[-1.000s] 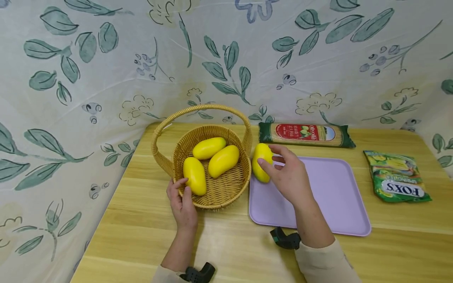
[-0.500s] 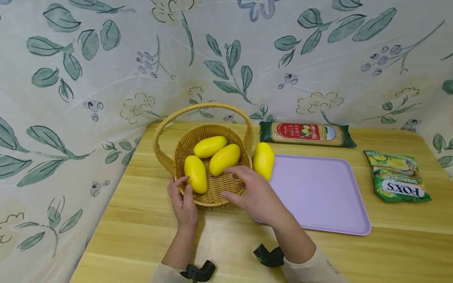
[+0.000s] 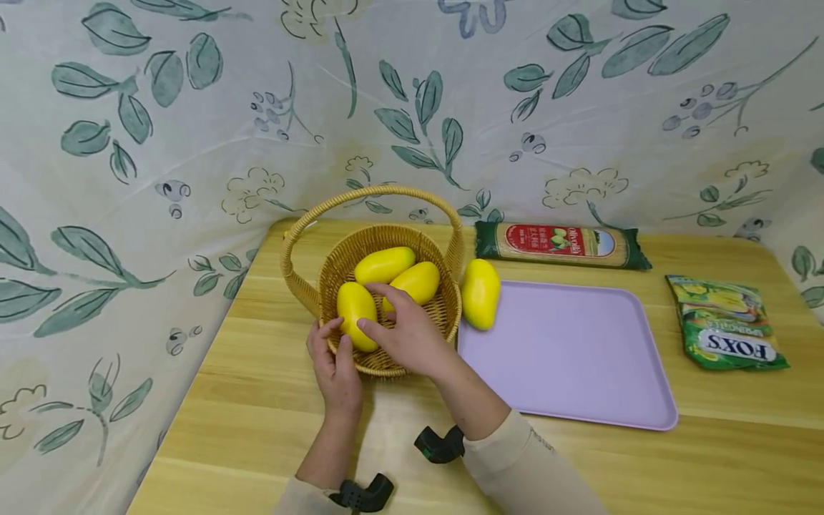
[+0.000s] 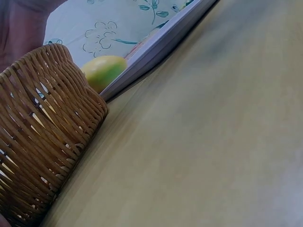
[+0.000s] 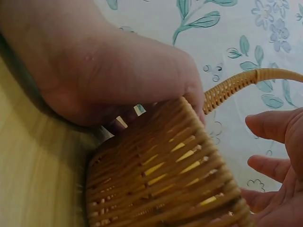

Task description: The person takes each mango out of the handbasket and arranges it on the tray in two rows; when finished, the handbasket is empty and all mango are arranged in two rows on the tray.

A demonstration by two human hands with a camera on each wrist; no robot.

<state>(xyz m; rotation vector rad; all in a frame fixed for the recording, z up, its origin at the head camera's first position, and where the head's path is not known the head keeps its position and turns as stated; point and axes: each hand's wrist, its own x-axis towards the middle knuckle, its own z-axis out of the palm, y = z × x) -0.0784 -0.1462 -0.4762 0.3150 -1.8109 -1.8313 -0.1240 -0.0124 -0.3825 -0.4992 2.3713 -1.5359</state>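
A wicker basket (image 3: 335, 268) with a tall handle holds three yellow mangoes: one on the left (image 3: 355, 304), one at the back (image 3: 384, 265) and one on the right (image 3: 421, 281). My left hand (image 3: 337, 383) grips the basket's near-left rim; the right wrist view shows this hand (image 5: 118, 71) against the woven wall. Over the basket's inside is my right hand (image 3: 415, 336), thumb and fingers spread beside the left mango; firm contact cannot be seen. It partly covers the right mango. Another mango (image 3: 481, 293) lies outside the basket, at the far-left corner of the lilac tray (image 3: 579, 350).
Behind the tray lies a pack of spaghetti (image 3: 563, 243) with green ends. A green candy bag (image 3: 730, 325) is on the right of the wooden table (image 3: 257, 400). Floral cloth (image 3: 257, 114) hangs behind. The basket's handle (image 3: 373, 191) arches over its back.
My right hand has let go of the mango at the tray corner and moved left into the basket, up to the left mango. The left hand has stayed on the rim.
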